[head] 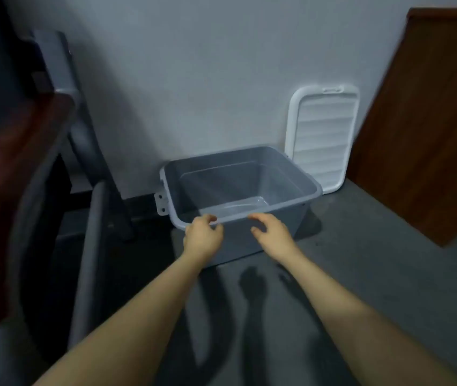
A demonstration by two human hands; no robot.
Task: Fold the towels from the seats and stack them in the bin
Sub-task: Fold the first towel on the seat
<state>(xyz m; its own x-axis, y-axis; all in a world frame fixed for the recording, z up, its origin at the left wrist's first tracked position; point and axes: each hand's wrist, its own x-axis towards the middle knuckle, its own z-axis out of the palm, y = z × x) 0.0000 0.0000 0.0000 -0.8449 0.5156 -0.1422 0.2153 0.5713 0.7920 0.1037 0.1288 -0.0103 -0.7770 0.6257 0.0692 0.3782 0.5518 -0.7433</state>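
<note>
Towels are nowhere in my view at this moment, so I judge that the task is at its very beginning. The grey bin (277, 174) stands on the dark floor (361, 274) against the wall, and inside it I see only the bare bottom, no folded cloth. Its white lid (322, 135) is off and leans upright on the wall just behind the right corner of the bin.

My left hand (203, 235) is at the near rim, with the fingers curled over the edge, so it seems to hold the bin. My right hand (270, 229) is near the same rim, fingers loose and spread, and I cannot tell if it touches the plastic. The two hands are apart from each other.

At my left there is a seat (12, 162) with a dark red surface and grey frame, but it is blurred and I see no towel on it. All the folding and stacking is, I think, not yet done.

I can read no brand, label or writing on the bin, the lid or any other thing.
</note>
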